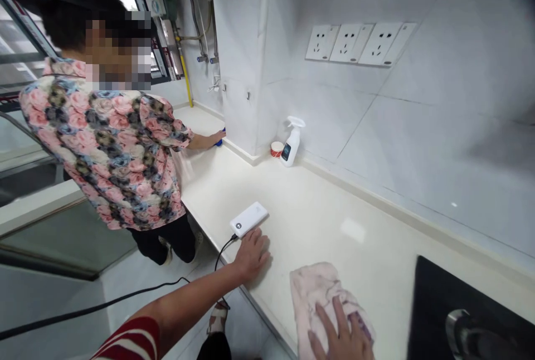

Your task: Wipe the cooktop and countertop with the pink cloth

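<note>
My left hand [253, 254] rests on the pale counter, palm down, fingers loosely bent and holding nothing. It lies right beside a white power bank [251, 219] with a black cable [225, 249] plugged into its near end; whether the fingertips touch it I cannot tell. At the bottom of the view, my right hand [343, 332] presses a light pink cloth [313, 287] onto the counter. Its fingers are spread over the bunched cloth, which shows a purple patch near them. The rest of that hand is cut off by the frame's lower edge.
A white spray bottle [291, 145] and a small red-and-white tub [276, 149] stand against the wall. On the right is a black cooktop [468, 315]. A person in a floral shirt [112, 142] stands at left, one hand on a blue cloth [218, 141]. Sockets [349, 42] line the wall.
</note>
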`<state>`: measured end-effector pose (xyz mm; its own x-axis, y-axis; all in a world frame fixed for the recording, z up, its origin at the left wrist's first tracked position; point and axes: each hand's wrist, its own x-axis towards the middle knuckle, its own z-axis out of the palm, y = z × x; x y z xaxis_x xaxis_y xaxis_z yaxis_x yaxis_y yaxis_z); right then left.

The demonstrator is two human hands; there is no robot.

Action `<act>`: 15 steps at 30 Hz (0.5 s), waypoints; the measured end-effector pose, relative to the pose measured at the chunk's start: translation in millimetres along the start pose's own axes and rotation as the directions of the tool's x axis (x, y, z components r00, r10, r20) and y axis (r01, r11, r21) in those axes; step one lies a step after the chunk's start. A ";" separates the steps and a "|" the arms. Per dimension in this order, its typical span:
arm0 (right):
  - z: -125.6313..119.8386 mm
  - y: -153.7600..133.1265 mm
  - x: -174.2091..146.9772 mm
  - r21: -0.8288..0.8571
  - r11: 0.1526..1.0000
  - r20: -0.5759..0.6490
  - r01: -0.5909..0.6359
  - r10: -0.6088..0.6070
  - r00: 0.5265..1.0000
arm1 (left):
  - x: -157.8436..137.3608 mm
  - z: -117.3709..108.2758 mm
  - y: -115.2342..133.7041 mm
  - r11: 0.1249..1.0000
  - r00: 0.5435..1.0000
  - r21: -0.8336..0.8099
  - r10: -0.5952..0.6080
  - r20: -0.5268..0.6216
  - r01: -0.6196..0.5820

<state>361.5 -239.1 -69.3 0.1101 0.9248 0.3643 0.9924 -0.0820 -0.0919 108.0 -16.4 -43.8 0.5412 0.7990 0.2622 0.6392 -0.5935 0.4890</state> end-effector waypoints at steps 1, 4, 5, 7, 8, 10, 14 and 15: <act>-4.1 -4.6 17.5 -0.001 0.999 0.027 -0.055 0.055 0.998 | -8.8 -4.1 1.3 1.000 1.000 -0.012 0.017 -0.008 -0.017; -14.9 -31.4 76.4 -0.016 0.980 0.158 -0.199 0.199 0.967 | -36.3 -17.4 9.1 0.997 0.998 -0.047 0.055 -0.028 -0.056; -16.7 -43.1 93.9 -0.017 0.979 0.205 -0.204 0.203 0.957 | -45.2 -21.9 12.3 0.996 0.997 -0.065 0.059 -0.047 -0.062; -16.7 -67.3 118.9 -0.005 0.983 0.240 -0.183 0.179 0.954 | -61.0 -30.4 18.5 0.992 0.994 -0.111 0.050 -0.101 -0.061; -15.2 -79.0 125.7 0.004 0.987 0.242 -0.162 0.156 0.957 | -67.3 -34.5 21.0 0.989 0.991 -0.135 0.037 -0.131 -0.055; -11.4 -100.5 128.4 0.021 0.993 0.238 -0.116 0.107 0.965 | -75.3 -42.3 24.4 0.986 0.984 -0.163 0.006 -0.176 -0.035; -8.8 -130.5 106.2 0.048 0.999 0.230 -0.004 -0.007 0.973 | -72.5 -54.0 25.3 0.986 0.976 -0.169 -0.029 -0.214 -0.008; -10.1 -134.8 97.9 0.052 0.998 0.227 0.020 -0.031 0.973 | -69.0 -55.0 25.0 0.986 0.977 -0.165 -0.026 -0.212 -0.009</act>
<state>239.1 -141.2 -11.8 0.0634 0.9872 0.1466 0.9902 -0.0440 -0.1322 56.6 -81.0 -3.9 0.3964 0.8165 0.4197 0.5354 -0.5769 0.6168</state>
